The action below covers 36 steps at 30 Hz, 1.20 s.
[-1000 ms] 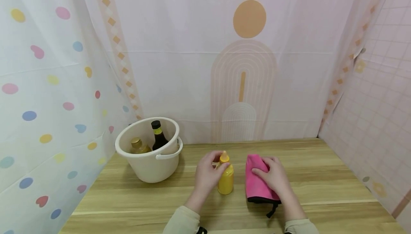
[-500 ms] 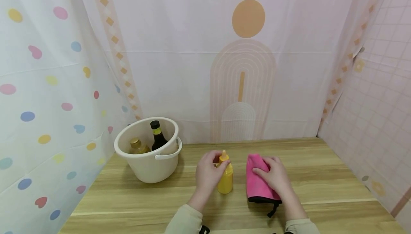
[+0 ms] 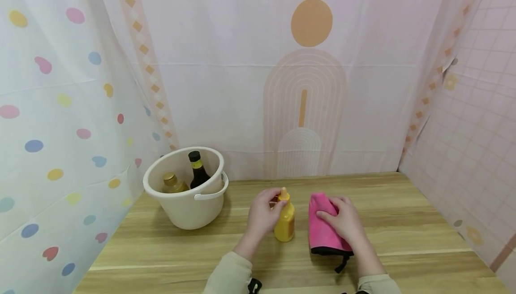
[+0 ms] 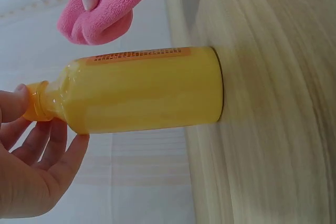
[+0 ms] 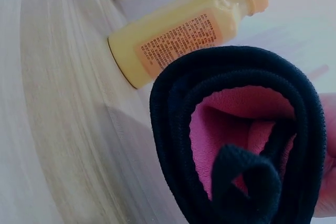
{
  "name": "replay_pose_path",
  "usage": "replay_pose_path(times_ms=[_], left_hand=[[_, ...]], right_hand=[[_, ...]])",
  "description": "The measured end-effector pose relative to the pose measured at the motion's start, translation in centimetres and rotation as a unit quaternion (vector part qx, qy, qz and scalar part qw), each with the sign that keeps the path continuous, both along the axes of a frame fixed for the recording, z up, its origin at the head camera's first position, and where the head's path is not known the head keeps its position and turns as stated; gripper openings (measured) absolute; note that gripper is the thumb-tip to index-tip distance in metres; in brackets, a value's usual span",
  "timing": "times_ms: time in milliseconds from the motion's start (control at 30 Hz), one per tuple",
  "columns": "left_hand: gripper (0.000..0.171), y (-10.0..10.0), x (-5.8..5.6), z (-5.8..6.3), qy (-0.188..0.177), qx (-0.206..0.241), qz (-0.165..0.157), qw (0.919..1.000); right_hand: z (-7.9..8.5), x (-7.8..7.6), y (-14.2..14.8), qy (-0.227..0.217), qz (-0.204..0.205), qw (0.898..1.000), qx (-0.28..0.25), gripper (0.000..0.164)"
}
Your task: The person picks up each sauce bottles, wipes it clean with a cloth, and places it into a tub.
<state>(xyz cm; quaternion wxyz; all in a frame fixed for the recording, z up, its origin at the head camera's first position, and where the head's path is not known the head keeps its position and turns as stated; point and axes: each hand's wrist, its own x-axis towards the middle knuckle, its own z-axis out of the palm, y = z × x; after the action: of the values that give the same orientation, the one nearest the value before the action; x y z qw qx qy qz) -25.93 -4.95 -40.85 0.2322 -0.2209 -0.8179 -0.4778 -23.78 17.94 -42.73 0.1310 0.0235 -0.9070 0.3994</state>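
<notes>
My left hand (image 3: 263,213) pinches the orange cap of a yellow squeeze bottle (image 3: 284,226) by thumb and fingers. The bottle is nearly upright with its base at the wooden tabletop; a printed orange label (image 5: 181,40) shows in the right wrist view. In my right hand (image 3: 347,223) is a rolled pink fleecy cloth (image 3: 322,231), held just to the right of the bottle and apart from it. Its black-bound end and black loop (image 5: 247,177) face the right wrist camera. The cloth hides part of the right fingers.
A white bucket (image 3: 189,211) with a handle stands at the back left of the table (image 3: 403,222). Inside it are a dark bottle (image 3: 199,175) with a black cap and a gold-capped bottle (image 3: 174,183). Patterned curtains (image 3: 225,105) hang behind and on both sides.
The yellow bottle has turned a little, bringing its label into sight on the right side, and my left hand has shifted slightly rightward with it. The right hand and cloth stay almost still.
</notes>
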Motion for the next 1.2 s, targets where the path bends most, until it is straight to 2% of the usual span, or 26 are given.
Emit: replay_pose_path(times_ms=[267,533,667,867,1033,1200], left_hand=[[0.021,-0.3,-0.5,0.1,-0.023,0.012,-0.048,0.9985],[0.024,-0.4,-0.5,0.4,-0.048,0.024,-0.073,0.9959],[0.024,-0.4,-0.5,0.3,-0.075,0.038,-0.073,0.9938],[0.025,-0.6,-0.5,0.3,-0.112,0.068,-0.067,0.9891],[0.025,-0.5,-0.5,0.5,-0.112,0.076,-0.053,0.9893],[0.021,-0.5,-0.6,0.7,-0.091,0.069,-0.035,0.9928]], right_hand=[[-0.1,-0.1,-0.1,0.0,-0.001,1.0,-0.007,0.056],[0.2,0.1,-0.2,-0.005,-0.003,1.0,-0.009,0.057],[0.5,0.2,-0.3,-0.001,-0.005,1.0,-0.014,0.056],[1.1,0.4,-1.1,0.031,-0.012,0.999,-0.038,0.054],[1.9,0.3,-2.2,0.048,-0.014,0.996,-0.074,0.053],[2.4,-0.2,-3.8,0.053,0.01,0.992,-0.114,0.053]])
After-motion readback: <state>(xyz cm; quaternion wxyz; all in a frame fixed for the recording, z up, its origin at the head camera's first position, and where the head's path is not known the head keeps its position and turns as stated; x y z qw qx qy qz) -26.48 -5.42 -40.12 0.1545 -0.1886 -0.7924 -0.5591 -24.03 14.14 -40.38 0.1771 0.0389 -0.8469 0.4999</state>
